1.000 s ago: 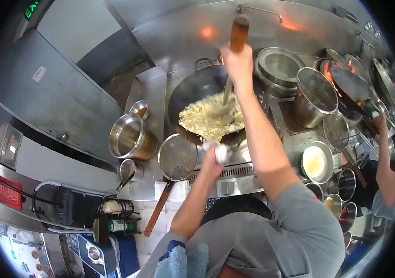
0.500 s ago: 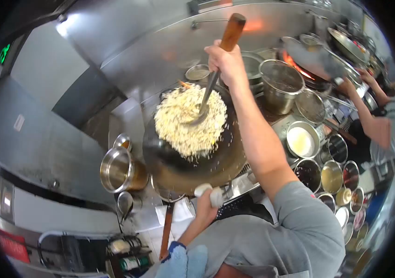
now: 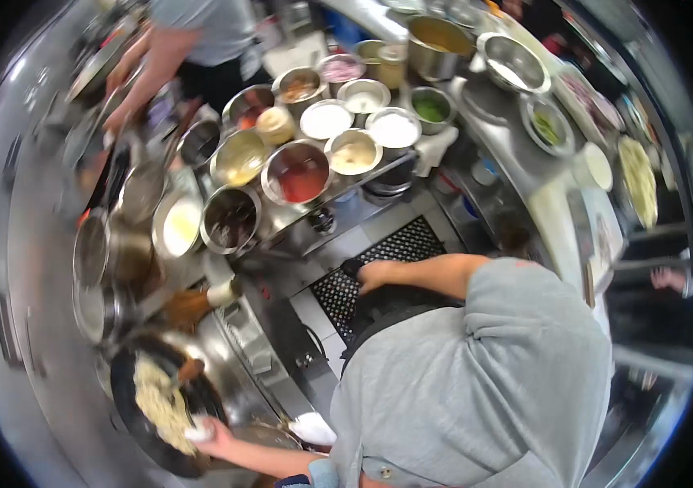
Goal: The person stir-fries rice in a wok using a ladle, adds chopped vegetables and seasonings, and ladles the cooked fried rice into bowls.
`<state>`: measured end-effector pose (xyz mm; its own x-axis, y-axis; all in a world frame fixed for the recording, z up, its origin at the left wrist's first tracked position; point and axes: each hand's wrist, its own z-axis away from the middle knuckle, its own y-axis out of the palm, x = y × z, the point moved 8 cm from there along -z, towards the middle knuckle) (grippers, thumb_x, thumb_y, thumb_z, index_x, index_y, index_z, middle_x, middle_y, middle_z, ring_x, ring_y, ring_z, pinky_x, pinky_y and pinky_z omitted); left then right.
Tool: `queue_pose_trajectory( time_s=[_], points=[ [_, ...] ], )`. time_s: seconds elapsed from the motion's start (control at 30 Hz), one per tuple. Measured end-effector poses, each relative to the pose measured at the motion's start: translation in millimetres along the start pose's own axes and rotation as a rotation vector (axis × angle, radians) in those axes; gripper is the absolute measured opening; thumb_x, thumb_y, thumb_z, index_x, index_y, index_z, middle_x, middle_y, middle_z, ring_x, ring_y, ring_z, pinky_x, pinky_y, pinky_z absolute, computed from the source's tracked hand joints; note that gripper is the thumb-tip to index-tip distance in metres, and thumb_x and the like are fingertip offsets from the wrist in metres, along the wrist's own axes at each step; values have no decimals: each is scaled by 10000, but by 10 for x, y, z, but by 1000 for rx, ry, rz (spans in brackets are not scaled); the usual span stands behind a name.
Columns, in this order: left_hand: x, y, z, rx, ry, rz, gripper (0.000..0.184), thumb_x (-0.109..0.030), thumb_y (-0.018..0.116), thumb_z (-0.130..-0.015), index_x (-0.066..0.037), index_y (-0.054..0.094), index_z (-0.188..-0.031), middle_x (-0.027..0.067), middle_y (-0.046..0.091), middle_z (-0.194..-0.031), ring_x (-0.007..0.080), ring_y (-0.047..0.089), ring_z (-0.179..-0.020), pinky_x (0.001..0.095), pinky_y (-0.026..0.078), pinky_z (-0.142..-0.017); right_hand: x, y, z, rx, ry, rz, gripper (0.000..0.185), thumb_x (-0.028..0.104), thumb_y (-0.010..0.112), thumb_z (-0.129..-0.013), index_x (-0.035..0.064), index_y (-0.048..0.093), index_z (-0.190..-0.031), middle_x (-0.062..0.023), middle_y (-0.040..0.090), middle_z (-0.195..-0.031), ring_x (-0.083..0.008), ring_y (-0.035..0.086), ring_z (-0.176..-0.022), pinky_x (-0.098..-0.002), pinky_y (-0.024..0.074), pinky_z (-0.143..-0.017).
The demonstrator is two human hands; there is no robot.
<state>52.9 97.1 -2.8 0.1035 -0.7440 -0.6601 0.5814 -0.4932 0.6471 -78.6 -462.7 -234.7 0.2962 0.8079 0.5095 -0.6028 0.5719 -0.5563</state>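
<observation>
My left hand [image 3: 215, 437] is closed on a white cloth [image 3: 198, 429] at the rim of the black wok [image 3: 125, 398]. Pale, chopped food [image 3: 159, 403] lies along the wok's inside. The wooden handle [image 3: 191, 369] of the ladle sticks up from the wok, with neither hand on it. Away from the wok, my right hand [image 3: 373, 276] is low in front of my body, above the black floor mat [image 3: 416, 244]. Its fingers are curled at a small dark thing that I cannot make out.
Metal bowls of ingredients, one with red contents [image 3: 301, 180], stand on a counter beyond my right hand. A co-worker's arm [image 3: 151, 69] reaches over pans at the upper left. A steel counter [image 3: 509, 175] runs along the right. A strainer [image 3: 141, 189] lies near the pots.
The view has swung round toward the ingredient bowls, and the wok now appears at the lower left. My right hand has let go of the ladle and moved away. My left hand still holds the cloth.
</observation>
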Motion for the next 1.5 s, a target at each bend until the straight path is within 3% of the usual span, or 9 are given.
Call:
queue_pose_trajectory(
  time_s=[0.1, 0.13, 0.2, 0.27, 0.33, 0.37, 0.63, 0.9, 1.5],
  points=[
    [-52, -256, -419, 211, -137, 31, 348, -243, 544, -814, -65, 515, -1112, 112, 576, -991, 226, 554, -827, 297, 442, -501, -2786, 543, 845, -694, 942, -567, 286, 293, 594, -753, 27, 675, -823, -159, 657, -795, -311, 643, -658, -390, 520, -608],
    [-107, -379, -554, 168, -114, 17, 358, -244, 554, -808, -56, 510, -1110, 113, 574, -991, 225, 551, -822, 295, 440, -496, -3132, 662, 1188, -865, 971, -1169, 258, 254, 587, -760, 15, 652, -831, -163, 653, -760, -298, 628, -549, -357, 511, -539],
    [24, -374, -471, 36, -31, -139, 349, -279, 548, -806, -77, 518, -1090, 95, 573, -973, 216, 547, -807, 289, 434, -497, -3412, 412, 1910, -1339, 1195, -1363, 268, 241, 580, -760, 9, 630, -883, -176, 651, -803, -321, 641, -671, -371, 511, -634],
    [160, -128, -279, -23, -13, -267, 341, -314, 542, -805, -98, 526, -1069, 77, 573, -955, 208, 543, -793, 283, 429, -498, -3656, 9, 2324, -1607, 1302, -849, 316, 247, 566, -759, -10, 610, -940, -194, 644, -878, -358, 621, -823, -401, 479, -757],
    [143, 21, -162, -69, 0, -326, 336, -349, 536, -804, -119, 535, -1048, 59, 573, -936, 199, 539, -779, 276, 423, -499, -4019, -53, 2320, -1762, 1399, -823, 446, 299, 577, -737, -32, 577, -1036, -244, 598, -1028, -370, 569, -984, -431, 420, -857],
    [109, 45, -104, -95, -3, -344, 334, -367, 534, -803, -130, 539, -1038, 50, 573, -927, 195, 537, -772, 273, 420, -500, -4809, 94, 2037, -1577, 1217, -955, 416, 261, 583, -740, -28, 582, -1038, -251, 588, -1055, -362, 562, -1008, -427, 424, -864],
    [91, 65, 435, -315, -203, -443, 365, -556, 464, -787, -234, 570, -921, -31, 560, -822, 153, 517, -713, 258, 401, -509, -5287, -635, 1870, -1200, 1232, -984, 416, 271, 568, -754, -21, 581, -1050, -247, 580, -1072, -357, 553, -1023, -426, 416, -878],
    [121, 195, 671, -527, -121, -524, 472, -605, 424, -754, -167, 570, -849, 18, 550, -723, 178, 509, -586, 243, 383, -458, -5339, -789, 1746, -1084, 1224, -945, 417, 281, 553, -769, -15, 581, -1061, -243, 573, -1090, -353, 545, -1039, -426, 408, -891],
    [3, 80, 471, -444, -139, -551, 407, -574, 463, -741, -218, 573, -904, -6, 560, -826, 172, 519, -716, 270, 387, -508, -5210, -928, 1801, -1003, 1205, -923, 420, 304, 520, -802, 1, 580, -1087, -233, 556, -1128, -343, 526, -1073, -425, 389, -922]
  ],
)
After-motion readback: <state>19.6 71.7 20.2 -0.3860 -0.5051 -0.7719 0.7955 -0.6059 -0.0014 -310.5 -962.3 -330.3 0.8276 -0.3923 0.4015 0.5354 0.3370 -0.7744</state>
